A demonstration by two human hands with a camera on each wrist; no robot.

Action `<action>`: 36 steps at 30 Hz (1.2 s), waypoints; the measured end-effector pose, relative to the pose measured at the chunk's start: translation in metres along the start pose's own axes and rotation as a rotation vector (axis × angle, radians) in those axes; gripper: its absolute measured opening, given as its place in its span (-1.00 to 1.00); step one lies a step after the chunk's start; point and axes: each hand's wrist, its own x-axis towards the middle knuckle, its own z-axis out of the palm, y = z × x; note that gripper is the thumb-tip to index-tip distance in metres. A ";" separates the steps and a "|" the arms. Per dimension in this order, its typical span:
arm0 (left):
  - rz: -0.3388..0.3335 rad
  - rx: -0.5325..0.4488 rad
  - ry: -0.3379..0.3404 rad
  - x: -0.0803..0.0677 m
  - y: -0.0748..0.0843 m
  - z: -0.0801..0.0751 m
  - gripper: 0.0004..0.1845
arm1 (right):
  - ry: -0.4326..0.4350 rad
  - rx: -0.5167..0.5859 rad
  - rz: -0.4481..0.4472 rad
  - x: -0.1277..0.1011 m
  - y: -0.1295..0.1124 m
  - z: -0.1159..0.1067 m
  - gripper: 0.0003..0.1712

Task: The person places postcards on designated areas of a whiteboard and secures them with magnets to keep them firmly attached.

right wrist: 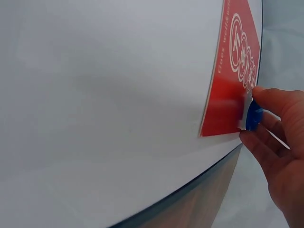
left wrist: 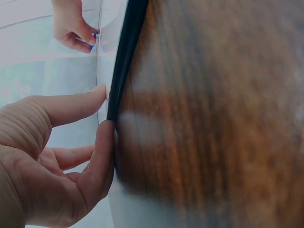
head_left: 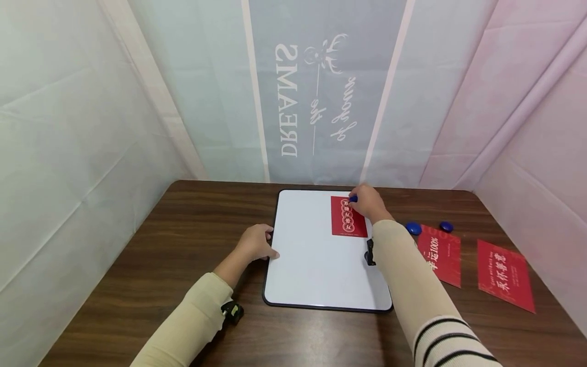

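Note:
A whiteboard (head_left: 312, 270) with a black frame lies on the wooden table. My left hand (head_left: 254, 242) grips its left edge, and in the left wrist view the thumb of that hand (left wrist: 66, 152) is on the white face with fingers against the frame. Near the board's far right corner lies a red card (head_left: 338, 221) with white printed characters. My right hand (head_left: 368, 201) pinches a round blue magnet (head_left: 353, 199) at the card's far right corner. In the right wrist view the magnet (right wrist: 254, 115) is right at the card's surface, between thumb and fingers.
To the right of the board, two more blue magnets (head_left: 413, 228) lie on the table (head_left: 206, 214). One red card (head_left: 451, 255) is partly behind my right forearm, and another red card (head_left: 504, 275) lies farther right. A printed curtain (head_left: 220, 102) hangs behind the table's far edge.

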 end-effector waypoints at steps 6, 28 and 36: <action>-0.003 -0.006 -0.003 -0.001 0.001 0.001 -0.18 | -0.003 -0.014 0.006 -0.001 -0.003 0.000 -0.65; -0.002 0.005 -0.001 -0.001 0.003 -0.001 -0.18 | -0.019 -0.071 0.006 0.001 -0.006 -0.006 -0.68; -0.008 0.008 -0.002 -0.001 0.002 -0.001 -0.17 | -0.021 -0.062 -0.007 -0.004 -0.008 -0.011 -0.67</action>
